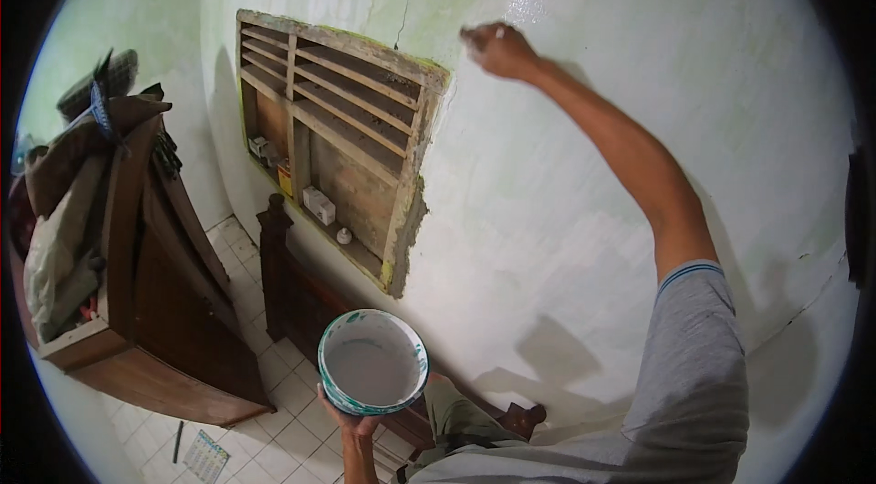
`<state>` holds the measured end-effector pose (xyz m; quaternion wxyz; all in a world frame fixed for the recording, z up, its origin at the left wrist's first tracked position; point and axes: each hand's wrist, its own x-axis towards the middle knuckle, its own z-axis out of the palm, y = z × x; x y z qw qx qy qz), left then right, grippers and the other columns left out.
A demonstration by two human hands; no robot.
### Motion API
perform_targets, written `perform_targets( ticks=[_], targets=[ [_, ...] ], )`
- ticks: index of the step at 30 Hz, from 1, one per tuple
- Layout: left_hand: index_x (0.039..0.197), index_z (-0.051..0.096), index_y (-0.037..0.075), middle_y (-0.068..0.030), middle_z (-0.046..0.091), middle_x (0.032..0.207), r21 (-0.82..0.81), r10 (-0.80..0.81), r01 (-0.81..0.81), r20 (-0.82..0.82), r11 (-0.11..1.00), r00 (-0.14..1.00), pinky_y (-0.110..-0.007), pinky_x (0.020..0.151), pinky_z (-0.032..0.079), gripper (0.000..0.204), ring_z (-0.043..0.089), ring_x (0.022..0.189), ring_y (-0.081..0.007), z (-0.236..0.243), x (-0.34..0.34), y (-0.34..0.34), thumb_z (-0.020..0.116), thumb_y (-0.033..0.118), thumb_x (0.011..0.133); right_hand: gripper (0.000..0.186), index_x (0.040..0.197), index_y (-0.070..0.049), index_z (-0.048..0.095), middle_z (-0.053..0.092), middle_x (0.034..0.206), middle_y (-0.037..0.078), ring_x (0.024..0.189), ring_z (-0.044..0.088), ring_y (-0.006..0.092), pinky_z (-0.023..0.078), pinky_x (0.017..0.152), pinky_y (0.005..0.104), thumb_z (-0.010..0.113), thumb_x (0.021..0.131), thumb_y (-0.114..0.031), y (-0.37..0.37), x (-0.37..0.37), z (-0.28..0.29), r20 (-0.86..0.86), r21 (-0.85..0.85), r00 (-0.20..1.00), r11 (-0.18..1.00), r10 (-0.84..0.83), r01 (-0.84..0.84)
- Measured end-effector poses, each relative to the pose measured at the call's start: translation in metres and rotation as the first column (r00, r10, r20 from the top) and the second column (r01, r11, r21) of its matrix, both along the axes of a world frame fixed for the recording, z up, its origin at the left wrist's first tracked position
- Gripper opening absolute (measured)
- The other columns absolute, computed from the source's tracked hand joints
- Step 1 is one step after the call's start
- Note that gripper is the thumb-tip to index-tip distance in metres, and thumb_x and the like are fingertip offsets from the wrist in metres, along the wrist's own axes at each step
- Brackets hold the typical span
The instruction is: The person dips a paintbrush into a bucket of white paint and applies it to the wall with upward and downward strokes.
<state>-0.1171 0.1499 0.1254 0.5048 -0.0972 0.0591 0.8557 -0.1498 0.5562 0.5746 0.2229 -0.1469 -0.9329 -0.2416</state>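
Observation:
My left hand (358,423) supports a round paint bucket (422,358) from below, its fingers against the lower side. Greenish-blue smears mark the bucket's rim, and pale whitish paint (370,373) lies inside. Stretched out high in front, my right hand (504,52) is closed and close to the wall (566,165), just right of the window frame's upper corner. Something small and dark shows at its fingers, mostly hidden, so its kind is unclear. A wet, shiny patch (526,2) glistens on the wall above that hand. The wall is pale green with uneven white coating.
A wooden louvred window frame (297,73) is set in the wall, with a small white box (319,206) and other small items on its ledge. A brown wardrobe (187,338) piled with bags stands left. Below are dark wooden furniture (306,288) and white floor tiles (283,434).

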Motion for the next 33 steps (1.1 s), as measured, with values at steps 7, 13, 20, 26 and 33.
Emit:
perform_targets(
  ticks=[7,13,20,26,33],
  targets=[
    [0.125,0.041,0.014,-0.0113,0.039,0.127,0.018,-0.053,0.053,-0.039,0.998,0.998,-0.055,0.091,0.034,0.076,0.039,0.114,-0.0323,0.008,-0.005,0.014,0.042,0.066,0.070,0.035,0.090,-0.001,0.057,0.061,0.095,0.017,0.087,0.057,0.0333,0.045,0.079,0.0381,0.031,0.091,-0.024,0.018,-0.009,0.155,-0.451,0.205,0.882,0.978,0.135,-0.045],
    [0.125,0.041,0.014,-0.0115,0.040,0.126,0.023,-0.027,0.026,0.026,0.999,0.999,-0.055,0.091,0.034,0.076,0.040,0.113,-0.0330,-0.021,-0.012,0.026,0.042,0.067,0.070,0.041,0.115,-0.025,0.053,0.047,0.123,0.010,0.117,0.040,0.0272,0.032,0.099,0.0361,0.032,0.084,-0.009,0.046,-0.040,0.026,-0.010,0.044,1.000,0.999,0.029,-0.028],
    [0.125,0.042,0.014,-0.0105,0.039,0.128,0.022,-0.060,0.059,0.039,0.998,0.997,-0.056,0.092,0.032,0.077,0.038,0.115,-0.0326,-0.016,-0.007,0.025,0.042,0.068,0.070,0.036,0.119,-0.015,0.050,0.057,0.109,0.012,0.100,0.053,0.0280,0.042,0.089,0.0367,0.037,0.086,-0.018,0.041,-0.026,0.035,-0.086,0.321,0.979,0.936,0.183,-0.147],
    [0.124,0.039,0.009,-0.0136,0.041,0.126,-0.004,0.004,-0.004,-0.035,1.000,0.999,-0.043,0.090,0.039,0.075,0.043,0.110,-0.0308,-0.042,-0.006,0.021,0.032,0.066,0.076,0.026,0.102,0.002,0.055,0.059,0.099,0.020,0.099,0.054,0.0331,0.044,0.084,0.0394,0.036,0.086,-0.009,0.011,0.049,0.201,-0.448,0.545,0.865,0.836,0.226,0.064],
    [0.125,0.038,0.009,-0.0138,0.042,0.125,-0.080,-0.029,0.021,-0.101,0.997,0.995,-0.042,0.090,0.039,0.074,0.043,0.111,-0.0297,0.007,0.008,0.013,0.031,0.065,0.077,0.015,0.082,-0.006,0.056,0.061,0.090,0.008,0.083,0.059,0.0241,0.049,0.071,0.0317,0.042,0.079,-0.001,0.010,0.107,0.044,-0.317,0.013,0.910,0.961,0.266,-0.276]
  ],
)
